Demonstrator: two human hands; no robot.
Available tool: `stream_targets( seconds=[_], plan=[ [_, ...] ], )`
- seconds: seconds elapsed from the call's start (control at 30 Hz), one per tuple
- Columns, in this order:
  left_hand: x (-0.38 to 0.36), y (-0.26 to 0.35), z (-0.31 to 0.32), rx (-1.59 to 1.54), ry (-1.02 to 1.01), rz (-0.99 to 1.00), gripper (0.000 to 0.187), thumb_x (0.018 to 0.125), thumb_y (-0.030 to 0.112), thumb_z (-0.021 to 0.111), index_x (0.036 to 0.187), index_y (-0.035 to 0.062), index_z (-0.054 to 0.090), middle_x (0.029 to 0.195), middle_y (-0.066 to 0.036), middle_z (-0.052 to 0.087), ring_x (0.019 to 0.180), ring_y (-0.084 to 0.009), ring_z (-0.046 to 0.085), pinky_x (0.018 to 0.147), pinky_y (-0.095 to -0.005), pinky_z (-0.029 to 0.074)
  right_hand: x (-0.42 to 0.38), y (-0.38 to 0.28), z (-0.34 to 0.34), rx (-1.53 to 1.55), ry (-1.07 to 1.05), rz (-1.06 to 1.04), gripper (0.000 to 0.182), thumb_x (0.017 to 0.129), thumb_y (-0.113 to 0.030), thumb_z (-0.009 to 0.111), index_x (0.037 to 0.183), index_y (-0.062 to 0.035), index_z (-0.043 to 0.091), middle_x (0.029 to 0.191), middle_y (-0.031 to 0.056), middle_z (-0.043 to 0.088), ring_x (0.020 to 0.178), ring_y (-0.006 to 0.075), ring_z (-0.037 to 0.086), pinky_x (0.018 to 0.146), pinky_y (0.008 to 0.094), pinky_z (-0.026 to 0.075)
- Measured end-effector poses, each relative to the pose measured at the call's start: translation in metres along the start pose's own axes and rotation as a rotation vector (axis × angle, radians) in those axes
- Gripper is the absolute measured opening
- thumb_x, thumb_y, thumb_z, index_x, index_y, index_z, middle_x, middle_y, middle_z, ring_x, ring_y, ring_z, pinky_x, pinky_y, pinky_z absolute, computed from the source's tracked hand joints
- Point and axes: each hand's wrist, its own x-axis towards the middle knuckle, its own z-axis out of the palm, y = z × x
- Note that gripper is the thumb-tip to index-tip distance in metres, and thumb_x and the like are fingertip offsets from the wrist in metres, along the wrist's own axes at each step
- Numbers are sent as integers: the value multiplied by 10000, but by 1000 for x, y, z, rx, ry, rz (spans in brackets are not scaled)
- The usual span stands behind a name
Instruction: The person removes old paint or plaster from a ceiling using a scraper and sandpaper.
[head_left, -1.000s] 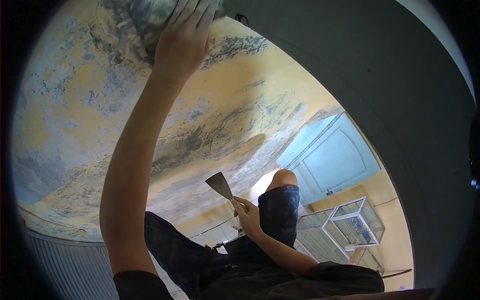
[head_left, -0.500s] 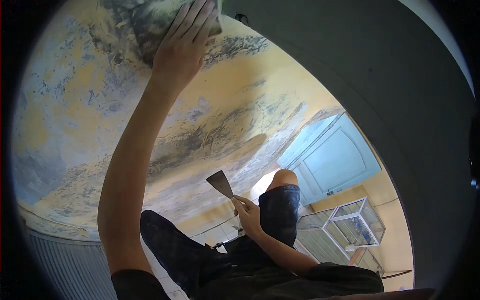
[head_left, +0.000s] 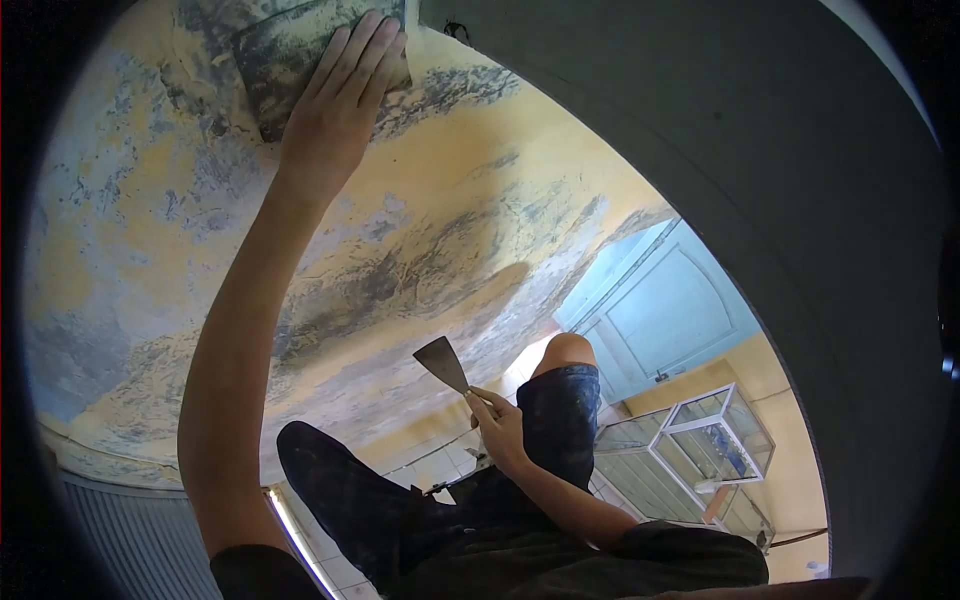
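My left hand [head_left: 328, 125] is raised at the upper left, its fingers stretched flat over a dark, dust-covered sheet of sandpaper [head_left: 275, 75] and pressing it against the wall [head_left: 440, 190]. The sheet's right part lies under the fingers. Yellow paint on this wall is patchy, with grey and dark rough areas. Lower down, in front of my lap, my right hand [head_left: 497, 425] closes round a putty knife [head_left: 441, 363]. Its wide metal blade points up and left, clear of the wall; the handle is mostly hidden by the fingers.
A dark grey surface [head_left: 700, 130] borders the wall on the right. Beyond my knee [head_left: 568, 350] are a light blue door [head_left: 670, 310] and a glass display case [head_left: 700, 440]. A ribbed grey shutter [head_left: 130, 530] stands at the lower left. Pale floor tiles [head_left: 430, 468] show between my legs.
My left hand and the sandpaper have slid a short way down and left along the wall. My right hand keeps the putty knife in nearly the same place. The view has shifted slightly.
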Motion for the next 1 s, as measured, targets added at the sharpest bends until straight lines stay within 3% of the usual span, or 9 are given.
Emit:
stream_targets(
  seconds=[0.07,0.2,0.27,0.33,0.4,0.5,0.73,0.8,1.0],
  plan=[
    [-3,-4,0,64,-81,21,568,889,-45,516,1442,52,431,1460,-115,476,1412,-267,375,1198,-396,311,2,-3,1,5,4,1,316,960,-205,660,1178,24,677,636,-46,540,525,-13,363,467,195,264],
    [37,-19,-10,11,-19,60,580,876,-45,524,1441,47,429,1458,-133,474,1411,-266,377,1188,-397,327,4,3,8,-7,-1,-5,315,960,-204,659,1174,26,676,630,-43,545,528,-11,369,468,196,267],
    [51,-21,-8,207,-54,-112,558,865,-46,533,1412,37,467,1453,-144,475,1396,-275,398,1172,-410,349,2,5,7,-9,-12,35,313,960,-202,659,1172,27,676,630,-42,548,530,-9,374,468,196,268],
    [39,-16,-6,146,-179,-182,558,859,-46,540,1408,32,471,1438,-158,487,1402,-281,385,1165,-414,353,1,7,6,-19,-44,-37,310,961,-203,657,1168,27,678,631,-40,555,530,-9,378,468,197,268],
    [29,-6,-7,-64,39,-33,617,856,-54,545,1451,51,418,1479,-128,444,1432,-257,340,1192,-408,320,4,10,5,-27,-26,-35,311,961,-204,656,1168,27,678,631,-40,556,528,-9,377,467,198,268],
    [-8,7,-3,107,-141,-1,577,871,14,556,1432,5,423,1511,-111,402,1428,-234,347,1217,-383,283,4,2,5,-28,0,-33,313,960,-205,655,1168,27,679,630,-41,555,523,-11,374,468,199,269],
    [2,-3,-5,92,-145,33,587,878,31,558,1447,25,415,1516,-90,401,1435,-228,338,1215,-391,284,-1,2,5,-4,2,4,314,957,-206,656,1167,26,680,628,-43,552,520,-13,362,467,205,258],
    [28,-3,-7,7,7,-72,663,820,-58,571,1455,65,422,1512,-92,411,1422,-251,355,1195,-373,317,-2,8,6,-24,-21,-9,311,957,-202,656,1167,26,680,628,-43,551,520,-12,361,468,204,258],
    [6,9,10,34,-57,-171,667,820,-53,569,1456,82,422,1513,-81,414,1424,-253,352,1181,-391,329,-3,3,2,-15,-21,-1,303,959,-188,654,1169,29,677,632,-38,549,525,-8,370,483,192,273]
  ],
)
